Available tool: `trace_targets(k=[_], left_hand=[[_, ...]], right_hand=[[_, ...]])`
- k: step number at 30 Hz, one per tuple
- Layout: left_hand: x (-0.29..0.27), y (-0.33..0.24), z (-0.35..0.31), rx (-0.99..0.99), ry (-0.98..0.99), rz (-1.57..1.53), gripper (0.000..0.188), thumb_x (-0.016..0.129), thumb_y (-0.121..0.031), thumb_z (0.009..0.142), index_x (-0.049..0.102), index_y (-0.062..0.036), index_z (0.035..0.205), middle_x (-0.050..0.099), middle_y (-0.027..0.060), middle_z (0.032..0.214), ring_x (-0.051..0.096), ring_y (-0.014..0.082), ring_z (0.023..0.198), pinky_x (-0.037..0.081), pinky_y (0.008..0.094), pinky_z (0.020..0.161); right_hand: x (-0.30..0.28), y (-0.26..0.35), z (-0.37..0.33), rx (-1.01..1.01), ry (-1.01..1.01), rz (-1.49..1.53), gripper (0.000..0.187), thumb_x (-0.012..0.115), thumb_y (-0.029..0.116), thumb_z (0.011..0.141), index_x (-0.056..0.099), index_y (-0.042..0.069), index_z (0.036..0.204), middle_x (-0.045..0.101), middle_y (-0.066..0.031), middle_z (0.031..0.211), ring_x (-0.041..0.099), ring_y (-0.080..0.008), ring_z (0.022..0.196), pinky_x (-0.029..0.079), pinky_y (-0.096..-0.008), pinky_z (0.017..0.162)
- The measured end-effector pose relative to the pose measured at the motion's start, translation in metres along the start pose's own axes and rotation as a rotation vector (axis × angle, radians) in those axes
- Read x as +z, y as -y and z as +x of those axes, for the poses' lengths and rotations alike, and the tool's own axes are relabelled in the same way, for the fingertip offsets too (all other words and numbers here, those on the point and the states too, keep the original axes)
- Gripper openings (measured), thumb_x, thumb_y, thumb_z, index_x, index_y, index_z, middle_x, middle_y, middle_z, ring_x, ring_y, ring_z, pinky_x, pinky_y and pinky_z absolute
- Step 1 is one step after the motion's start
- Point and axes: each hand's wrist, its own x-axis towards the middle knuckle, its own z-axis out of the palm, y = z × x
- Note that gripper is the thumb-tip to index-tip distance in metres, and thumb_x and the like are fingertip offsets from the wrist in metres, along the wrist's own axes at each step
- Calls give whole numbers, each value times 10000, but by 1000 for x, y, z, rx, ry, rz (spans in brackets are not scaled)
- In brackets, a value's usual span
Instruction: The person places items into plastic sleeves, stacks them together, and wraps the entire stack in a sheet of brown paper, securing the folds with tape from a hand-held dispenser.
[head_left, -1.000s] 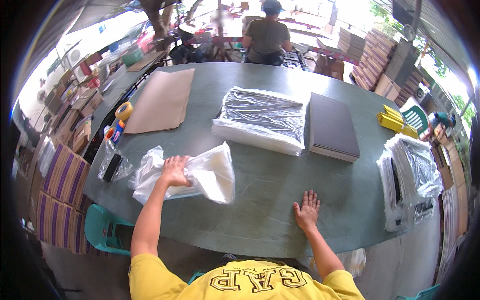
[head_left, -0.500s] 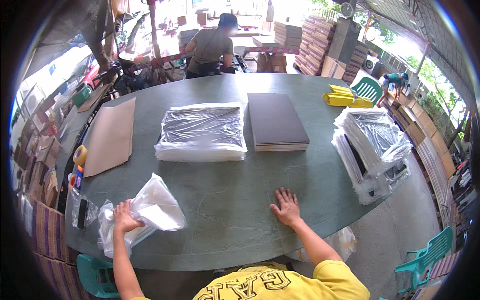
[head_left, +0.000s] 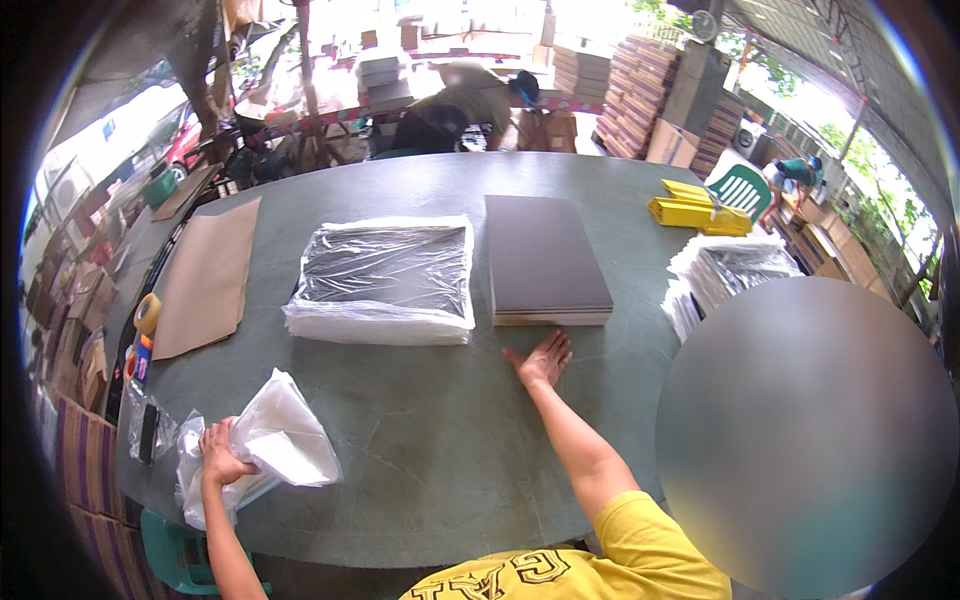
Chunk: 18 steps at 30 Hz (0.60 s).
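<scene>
At the table's near left, my left hand (head_left: 226, 456) is closed on a loose bundle of clear plastic bags (head_left: 290, 440), whose free end fans up to the right. My right hand (head_left: 543, 360) is open, thumb and fingers spread, and holds nothing. Its fingertips are just in front of the near edge of a stack of dark flat boards (head_left: 546, 255); whether they touch it I cannot tell. Left of that stack lies a pile of dark boards in clear plastic wrap (head_left: 385, 265).
On the green table (head_left: 420, 410) are a brown paper sheet (head_left: 208, 275), tape rolls (head_left: 148, 314), yellow folded packets (head_left: 700, 212) and another plastic-wrapped pile (head_left: 735, 265). A blurred disc hides the lower right. One person (head_left: 465, 110) bends beyond the table; another (head_left: 795, 175) stoops far right.
My right hand has moved forward and left to the front of the dark board stack. The left hand stays on the plastic bags. The person behind the table has bent down to the right.
</scene>
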Motion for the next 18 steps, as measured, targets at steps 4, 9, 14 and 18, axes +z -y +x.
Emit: trace_targets(k=[4, 9, 14, 18], left_hand=[[-8, 14, -13, 12, -47, 15, 988, 828, -314, 296, 430, -197, 1192, 492, 79, 1042, 438, 308, 1057, 291, 442, 959], [-5, 23, -26, 0, 16, 34, 981, 819, -354, 332, 424, -254, 1224, 514, 82, 1015, 458, 314, 1031, 333, 449, 908], [-1, 4, -2, 24, 46, 112, 962, 818, -346, 380, 410, -238, 1245, 469, 97, 1105, 406, 312, 1104, 271, 443, 976], [-12, -5, -15, -47, 140, 51, 959, 815, -385, 406, 394, -242, 1255, 465, 91, 1096, 409, 300, 1090, 243, 437, 988]], right_hand=[[16, 54, 26, 76, -65, 9, 1263, 495, 784, 613, 29, -128, 1350, 76, -300, 1425, 60, -372, 1351, 54, -470, 1092], [33, 69, 65, -14, -325, 162, 1163, 601, 704, 570, 251, -150, 1277, 336, -305, 1303, 340, -404, 1213, 273, -476, 999], [27, 49, 160, 145, -142, -117, 1335, 396, 864, 583, -8, -172, 1321, 60, -330, 1412, 56, -439, 1330, 98, -495, 1072], [13, 85, 172, 188, 0, -324, 1187, 305, 829, 676, 49, -106, 1361, 66, -268, 1442, 86, -381, 1346, 111, -468, 1079]])
